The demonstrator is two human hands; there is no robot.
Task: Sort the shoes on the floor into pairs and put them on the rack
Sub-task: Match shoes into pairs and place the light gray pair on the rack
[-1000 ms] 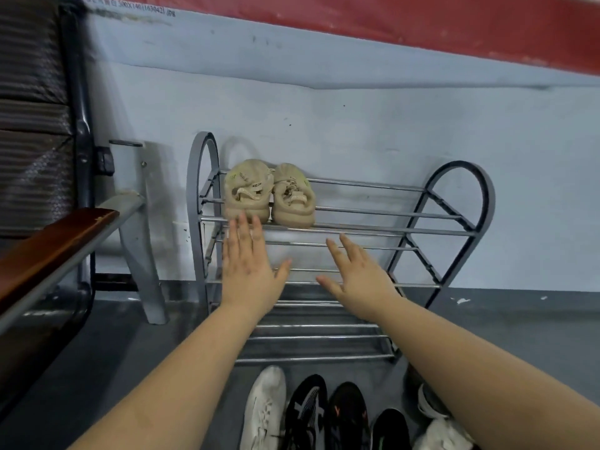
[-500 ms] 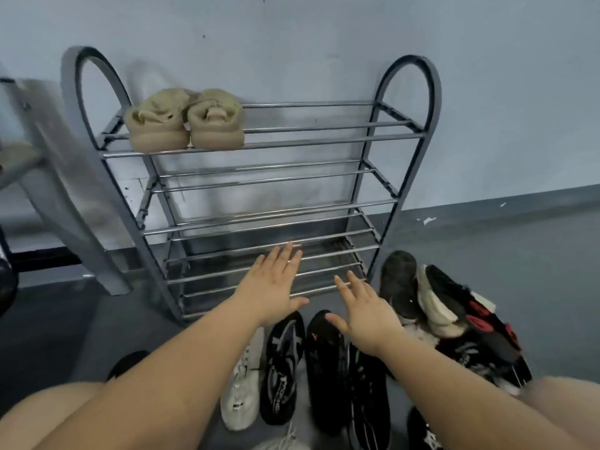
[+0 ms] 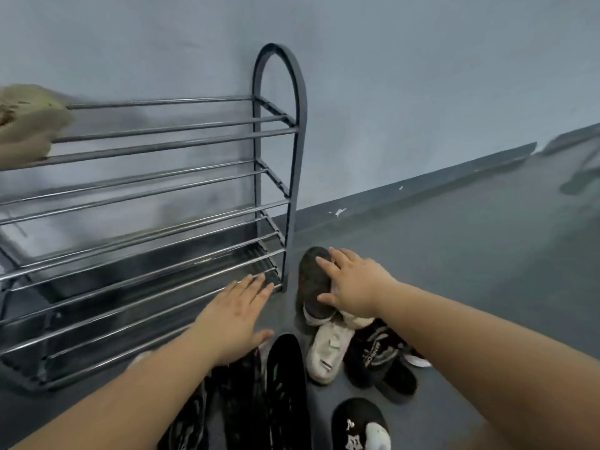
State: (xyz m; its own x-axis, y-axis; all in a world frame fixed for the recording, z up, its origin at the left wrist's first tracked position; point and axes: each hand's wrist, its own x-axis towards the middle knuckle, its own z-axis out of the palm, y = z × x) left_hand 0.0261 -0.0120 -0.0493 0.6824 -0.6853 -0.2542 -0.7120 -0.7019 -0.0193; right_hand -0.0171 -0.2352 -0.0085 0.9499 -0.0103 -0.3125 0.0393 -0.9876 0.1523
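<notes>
A metal shoe rack with several tiers of chrome bars stands against the wall. A beige pair of shoes sits at the left end of its top tier, partly cut off by the frame edge. Several loose shoes lie on the floor right of and in front of the rack. My right hand lies with spread fingers on an upturned shoe with a dark sole; a closed grip is not visible. My left hand hovers open and flat by the lowest tier, above black shoes.
A white shoe, a black shoe with white lettering and a black-and-white shoe lie near my right arm. The grey floor stretches to the right. A dark skirting strip runs along the wall.
The view has swung right and down. My right hand moved from above the black shoes onto the dark-soled shoe beside the rack. My left hand dropped lower, staying open.
</notes>
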